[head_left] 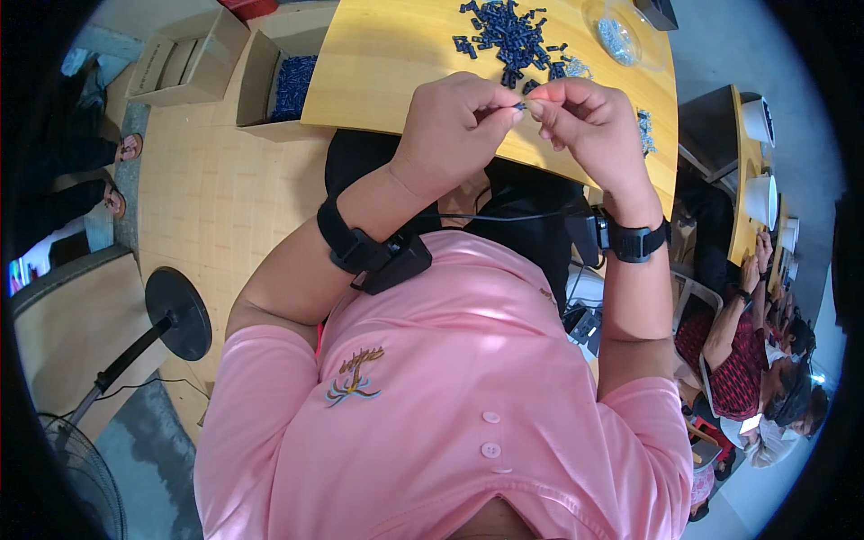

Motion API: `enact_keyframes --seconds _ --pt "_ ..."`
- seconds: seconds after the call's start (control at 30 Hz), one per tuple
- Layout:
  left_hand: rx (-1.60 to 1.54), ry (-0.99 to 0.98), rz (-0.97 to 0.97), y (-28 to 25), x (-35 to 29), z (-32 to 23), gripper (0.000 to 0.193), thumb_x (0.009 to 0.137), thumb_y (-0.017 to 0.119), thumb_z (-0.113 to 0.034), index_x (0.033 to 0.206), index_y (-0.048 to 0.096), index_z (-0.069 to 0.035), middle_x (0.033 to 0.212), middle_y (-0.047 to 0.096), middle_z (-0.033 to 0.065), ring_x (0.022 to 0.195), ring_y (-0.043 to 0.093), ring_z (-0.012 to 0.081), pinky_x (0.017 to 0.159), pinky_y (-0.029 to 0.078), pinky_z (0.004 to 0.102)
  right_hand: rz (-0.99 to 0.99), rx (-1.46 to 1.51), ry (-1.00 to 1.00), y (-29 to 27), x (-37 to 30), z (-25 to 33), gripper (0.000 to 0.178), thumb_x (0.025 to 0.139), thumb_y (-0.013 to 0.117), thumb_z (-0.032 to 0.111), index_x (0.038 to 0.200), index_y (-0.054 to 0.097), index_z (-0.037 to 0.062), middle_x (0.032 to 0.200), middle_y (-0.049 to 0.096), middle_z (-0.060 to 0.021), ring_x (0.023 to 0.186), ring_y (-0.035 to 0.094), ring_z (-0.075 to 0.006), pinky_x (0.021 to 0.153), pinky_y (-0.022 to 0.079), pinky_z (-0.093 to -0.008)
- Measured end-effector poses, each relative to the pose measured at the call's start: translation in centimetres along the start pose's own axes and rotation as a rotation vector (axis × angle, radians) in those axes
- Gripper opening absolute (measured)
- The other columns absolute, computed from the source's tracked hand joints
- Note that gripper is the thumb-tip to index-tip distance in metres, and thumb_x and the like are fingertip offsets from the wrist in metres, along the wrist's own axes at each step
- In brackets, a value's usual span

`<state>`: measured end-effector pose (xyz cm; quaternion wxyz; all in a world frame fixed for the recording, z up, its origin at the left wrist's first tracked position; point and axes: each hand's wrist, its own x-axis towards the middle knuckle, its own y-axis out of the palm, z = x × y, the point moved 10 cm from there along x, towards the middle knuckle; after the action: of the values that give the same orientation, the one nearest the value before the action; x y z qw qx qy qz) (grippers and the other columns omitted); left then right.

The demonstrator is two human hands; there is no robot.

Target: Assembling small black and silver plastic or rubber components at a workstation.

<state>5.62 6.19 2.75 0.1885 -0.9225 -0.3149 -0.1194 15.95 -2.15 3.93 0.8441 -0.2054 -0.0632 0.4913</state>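
Observation:
Over the near edge of the yellow wooden table, my left hand and my right hand meet with their fingertips almost touching. My left thumb and forefinger pinch a small dark piece. The right thumb and forefinger are pinched against its end; whatever lies between them is too small to name. Just beyond my fingers spreads a pile of small black plastic parts. A few silvery screw-like pieces lie at its right side, and another small heap of them is beside my right hand.
A clear round dish of small metal pieces stands at the table's far right. Left of the table, an open cardboard box holds dark blue parts. A fan stands lower left. People sit at another table with white bowls on the right.

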Motion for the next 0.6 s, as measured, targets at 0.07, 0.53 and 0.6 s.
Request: enact_keyframes --seconds 0.07,0.53,0.6 --pt "-0.016 -0.025 0.003 0.1 0.0 0.2 0.014 0.078 0.067 -0.008 0.087 0.066 0.002 0.076 0.062 0.0066 0.062 0.058 0.0078 0.055 0.046 0.0206 0.017 0.02 0.012 0.1 0.2 -0.2 0.012 0.082 0.063 0.007 0.089 0.064 -0.0029 0.069 0.061 -0.0016 0.057 0.055 -0.0054 0.052 0.045 -0.0187" --pt "-0.516 -0.453 0.047 1.9 -0.3 4.3 0.02 0.081 0.065 -0.011 0.094 0.064 0.004 0.083 0.065 0.0069 0.07 0.06 0.0094 0.064 0.049 0.0209 -0.121 -0.073 -0.242 0.6 0.1 0.6 0.016 0.079 0.063 0.002 0.094 0.063 -0.0037 0.076 0.057 -0.0036 0.064 0.051 -0.0086 0.059 0.043 -0.0198" --pt "-0.649 -0.601 0.064 2.5 -0.9 5.8 0.023 0.081 0.066 -0.012 0.098 0.062 0.004 0.085 0.065 0.0075 0.075 0.06 0.01 0.07 0.049 0.021 -0.158 -0.039 -0.293 1.0 -0.6 1.0 0.027 0.074 0.064 0.001 0.1 0.061 -0.0028 0.082 0.054 -0.0052 0.068 0.049 -0.0105 0.061 0.043 -0.0221"
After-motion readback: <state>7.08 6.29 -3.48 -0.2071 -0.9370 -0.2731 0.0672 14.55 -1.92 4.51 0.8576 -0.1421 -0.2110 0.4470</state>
